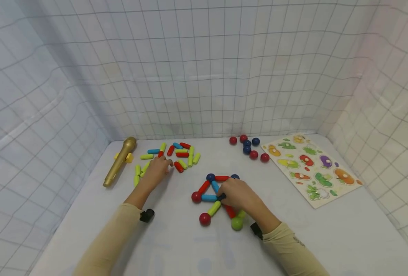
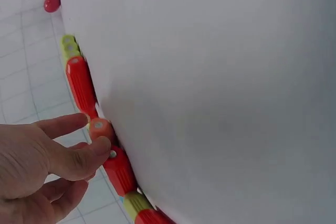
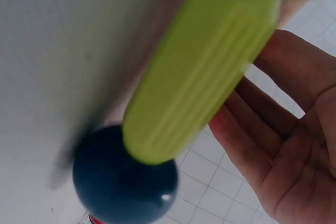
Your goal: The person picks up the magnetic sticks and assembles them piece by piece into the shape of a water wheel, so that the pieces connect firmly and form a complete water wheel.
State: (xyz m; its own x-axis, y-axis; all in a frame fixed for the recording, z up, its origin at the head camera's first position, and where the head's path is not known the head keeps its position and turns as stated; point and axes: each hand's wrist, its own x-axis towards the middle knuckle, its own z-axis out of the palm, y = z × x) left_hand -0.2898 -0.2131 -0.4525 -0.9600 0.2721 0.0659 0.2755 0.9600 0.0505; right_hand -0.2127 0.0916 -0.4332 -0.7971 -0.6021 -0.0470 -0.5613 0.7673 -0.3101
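Step in hand: you are building a flat figure point(image 1: 215, 195) of rods and balls at mid-table, and by the look of it you are fetching one more rod while steadying what is joined.

Left hand point(image 1: 155, 170): you are reaching into the rod pile point(image 1: 176, 155) at the back left; the left wrist view shows your thumb and forefinger pinching the end of a red rod point(image 2: 100, 128) that is lying in a row with other red and green rods.

Right hand point(image 1: 236, 194): it is resting over the right side of the figure; in the right wrist view your fingers point(image 3: 283, 129) are lying straight and spread, with a green rod point(image 3: 202, 72) and a blue ball point(image 3: 123, 182) close before the lens. Whether a fingertip is pressing a piece, you cannot tell.

Figure: it is lying between your hands, red balls at its left and lower corners, a green ball point(image 1: 236, 223) at the lower right.

Next move, as a judgement: you are going to need a clean lift of the rod out of its row, then a carry to an open ball, keeping the figure from sliding.

Elsewhere: spare balls point(image 1: 249, 147), a puzzle board point(image 1: 312, 168), a gold microphone point(image 1: 119, 161).
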